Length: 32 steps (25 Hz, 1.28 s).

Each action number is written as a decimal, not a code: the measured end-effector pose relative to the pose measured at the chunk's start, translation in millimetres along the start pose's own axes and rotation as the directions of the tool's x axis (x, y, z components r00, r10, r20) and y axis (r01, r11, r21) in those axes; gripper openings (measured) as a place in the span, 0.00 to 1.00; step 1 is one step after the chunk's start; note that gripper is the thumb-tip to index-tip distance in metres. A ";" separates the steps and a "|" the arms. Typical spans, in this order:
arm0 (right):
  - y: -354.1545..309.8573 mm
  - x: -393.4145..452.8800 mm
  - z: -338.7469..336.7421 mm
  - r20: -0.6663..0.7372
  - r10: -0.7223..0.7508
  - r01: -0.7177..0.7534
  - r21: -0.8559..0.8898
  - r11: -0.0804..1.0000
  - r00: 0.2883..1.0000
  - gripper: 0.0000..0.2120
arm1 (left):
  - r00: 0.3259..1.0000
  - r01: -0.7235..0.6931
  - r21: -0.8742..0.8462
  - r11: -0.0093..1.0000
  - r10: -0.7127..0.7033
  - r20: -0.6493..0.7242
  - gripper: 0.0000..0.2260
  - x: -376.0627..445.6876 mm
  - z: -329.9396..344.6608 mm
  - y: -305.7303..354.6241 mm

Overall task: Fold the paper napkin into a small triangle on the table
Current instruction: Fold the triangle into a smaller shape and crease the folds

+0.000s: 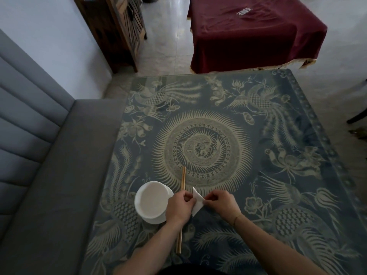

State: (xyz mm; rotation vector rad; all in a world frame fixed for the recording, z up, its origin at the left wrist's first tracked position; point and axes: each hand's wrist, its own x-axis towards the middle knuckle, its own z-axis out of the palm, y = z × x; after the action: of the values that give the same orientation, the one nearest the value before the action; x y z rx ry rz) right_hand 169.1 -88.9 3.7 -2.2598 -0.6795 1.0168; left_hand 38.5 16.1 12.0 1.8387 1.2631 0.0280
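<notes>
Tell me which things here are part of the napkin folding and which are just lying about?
Part of the job:
paper napkin, pinched between both hands
left hand
right hand
table, where the folding happens

Just lying about:
white bowl on its saucer, left of the napkin
chopsticks, partly under the left hand
red-draped table behind

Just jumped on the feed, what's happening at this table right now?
A person is folding a white paper napkin over the patterned table. The left hand pinches its left side and the right hand pinches its right side, so both are on the napkin, which already looks creased into a roughly pointed shape. Beside the left hand sits a white bowl on a saucer, and a pair of chopsticks lies partly under the left wrist. The fold does not look finished.
</notes>
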 end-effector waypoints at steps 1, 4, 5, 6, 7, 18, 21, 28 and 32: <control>-0.7 0.5 2.8 -0.001 -0.003 0.003 -0.015 1.000 1.000 0.04 | 0.999 0.003 0.042 0.999 -0.002 -0.035 0.04 -2.0 0.8 0.9; -1.9 0.9 8.4 -0.018 0.012 -0.012 -0.033 0.999 1.000 0.04 | 0.993 -0.011 0.165 0.986 0.030 -0.114 0.06 -5.2 6.0 1.5; -1.8 0.6 9.3 -0.027 0.014 -0.015 -0.036 0.999 1.000 0.04 | 0.992 -0.026 0.203 0.979 0.050 -0.115 0.07 -5.4 8.2 1.5; -1.3 0.6 10.0 -0.036 0.010 -0.011 -0.042 0.999 0.999 0.03 | 0.992 -0.036 0.238 0.971 0.064 -0.109 0.07 -5.6 9.9 1.6; -0.7 0.5 10.9 -0.043 0.003 -0.005 -0.049 0.999 0.999 0.03 | 0.992 -0.041 0.265 0.963 0.071 -0.103 0.07 -5.5 10.7 1.6; -3.9 -4.0 17.8 -0.120 -0.018 -0.005 -0.193 0.981 0.993 0.05 | 0.975 -0.163 0.346 0.924 0.204 -0.087 0.07 -8.5 15.8 -1.9; -5.1 -4.7 19.1 -0.140 -0.023 -0.011 -0.240 0.971 0.990 0.06 | 0.968 -0.193 0.388 0.901 0.239 -0.075 0.06 -10.0 17.9 -3.8; -7.9 -2.1 19.1 -0.134 0.003 -0.037 -0.256 0.966 0.991 0.07 | 0.941 -0.302 0.480 0.824 0.338 0.012 0.08 -9.2 18.2 -10.3; -7.5 -0.2 17.2 -0.114 0.026 -0.051 -0.219 0.975 0.993 0.06 | 0.922 -0.366 0.471 0.803 0.382 0.064 0.09 -7.8 19.3 -15.0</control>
State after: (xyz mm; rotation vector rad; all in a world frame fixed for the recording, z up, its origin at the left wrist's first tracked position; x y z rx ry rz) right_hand 153.8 -78.8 -0.7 -2.5097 -0.7353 0.8625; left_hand 32.6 -0.7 -6.5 2.5103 0.9574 -0.0399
